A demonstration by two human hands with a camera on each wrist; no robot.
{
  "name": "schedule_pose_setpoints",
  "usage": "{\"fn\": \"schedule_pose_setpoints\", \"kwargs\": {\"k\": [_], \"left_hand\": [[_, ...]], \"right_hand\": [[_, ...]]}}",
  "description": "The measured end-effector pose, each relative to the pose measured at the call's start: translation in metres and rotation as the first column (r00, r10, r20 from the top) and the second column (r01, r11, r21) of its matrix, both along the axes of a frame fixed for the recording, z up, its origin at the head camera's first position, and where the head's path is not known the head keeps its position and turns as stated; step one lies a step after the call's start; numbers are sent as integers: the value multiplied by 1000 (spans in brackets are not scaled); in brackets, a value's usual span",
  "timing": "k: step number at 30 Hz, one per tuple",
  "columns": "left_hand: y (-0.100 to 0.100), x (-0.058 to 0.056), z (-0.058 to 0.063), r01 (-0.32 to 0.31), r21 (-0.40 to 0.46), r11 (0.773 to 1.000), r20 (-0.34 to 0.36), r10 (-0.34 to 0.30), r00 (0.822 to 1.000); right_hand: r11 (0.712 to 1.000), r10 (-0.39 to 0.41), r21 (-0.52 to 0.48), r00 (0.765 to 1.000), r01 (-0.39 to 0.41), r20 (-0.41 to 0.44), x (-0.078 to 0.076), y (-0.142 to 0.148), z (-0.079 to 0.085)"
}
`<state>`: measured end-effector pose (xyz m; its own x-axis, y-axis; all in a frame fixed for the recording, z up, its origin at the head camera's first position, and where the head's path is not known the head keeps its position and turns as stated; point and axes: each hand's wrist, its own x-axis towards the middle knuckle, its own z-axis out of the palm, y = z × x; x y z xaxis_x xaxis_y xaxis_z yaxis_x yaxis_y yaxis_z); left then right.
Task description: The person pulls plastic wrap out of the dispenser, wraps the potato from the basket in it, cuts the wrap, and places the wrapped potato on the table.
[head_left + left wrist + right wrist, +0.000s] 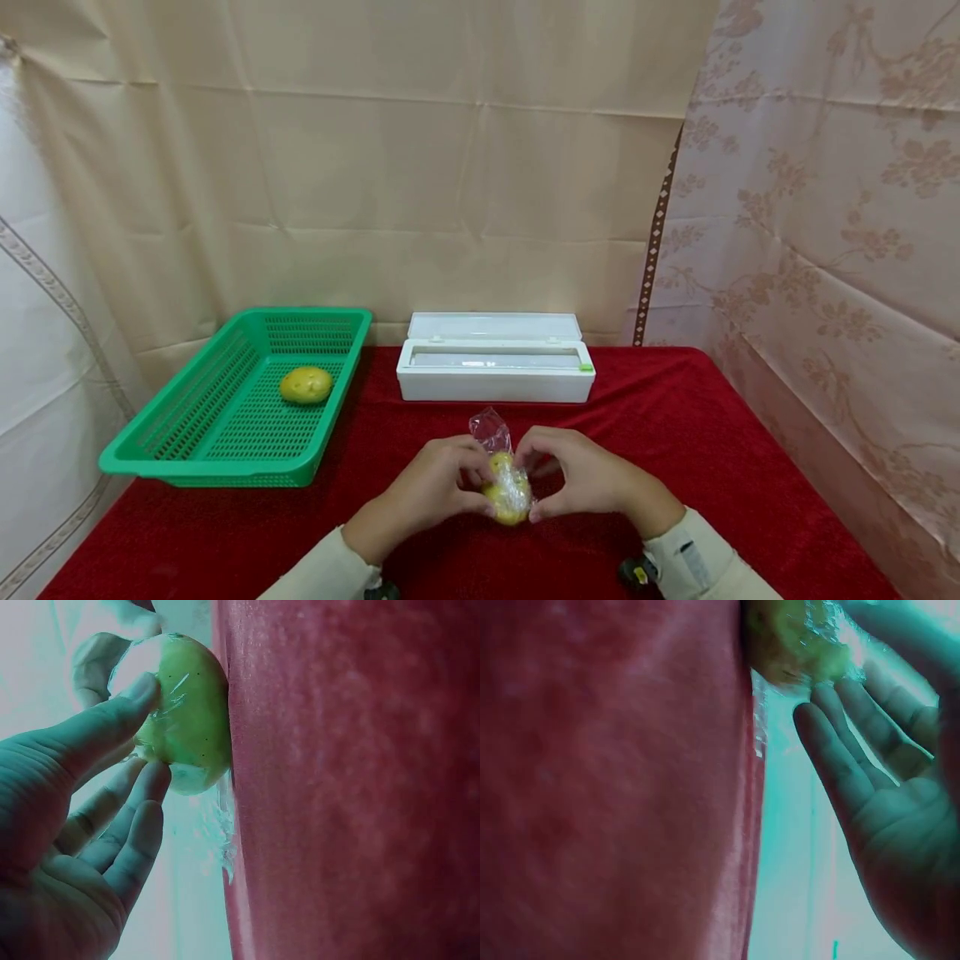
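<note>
A yellow potato [510, 496], partly covered in shiny cling film, rests on the red cloth between both hands. Loose cling film [491, 429] sticks out from its far end. From the left, my left hand [429, 485] grips the potato with thumb and fingertips. My right hand [592, 477] holds its right side, thumb near the close end and fingers bent at the far end. In the left wrist view, the left thumb [142, 688] lies over the film on the potato. The right wrist view shows right-hand fingers [840, 765] at the potato's underside.
A second potato [306, 385] lies in a green plastic basket [341, 408] at the left. Behind the hands stands a white cling film dispenser [495, 387], its lid raised and a green slider at its right end. Curtains hang behind the red-covered table [720, 467].
</note>
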<state>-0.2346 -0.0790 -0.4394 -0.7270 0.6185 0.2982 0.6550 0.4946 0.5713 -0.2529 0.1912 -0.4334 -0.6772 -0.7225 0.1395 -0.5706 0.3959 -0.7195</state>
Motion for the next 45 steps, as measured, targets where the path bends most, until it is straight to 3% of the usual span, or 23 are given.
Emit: {"fn": "schedule_pose_setpoints", "kwargs": {"k": [16,26,31,36,41,45], "left_hand": [[-6,-8,-5,42,74,996,126,-51,991],[-10,-9,0,42,48,998,176,-49,983],[-10,-6,5,48,-6,999,138,-47,989],[-2,6,10,-49,-37,998,60,51,997],[12,22,11,-150,-122,981,-54,144,988],[18,27,10,-152,-200,968,-133,127,983]], "right_hand": [[997,0,-77,1000,0,-2,-2,2,-4],[996,-25,-91,999,22,-32,-4,2,-4],[999,-42,-37,994,39,-99,-2,0,-3],[998,-36,35,983,43,-182,2,-2,1],[998,-15,51,952,32,-305,6,-3,5],[994,-19,88,920,58,-392,10,-6,8]]}}
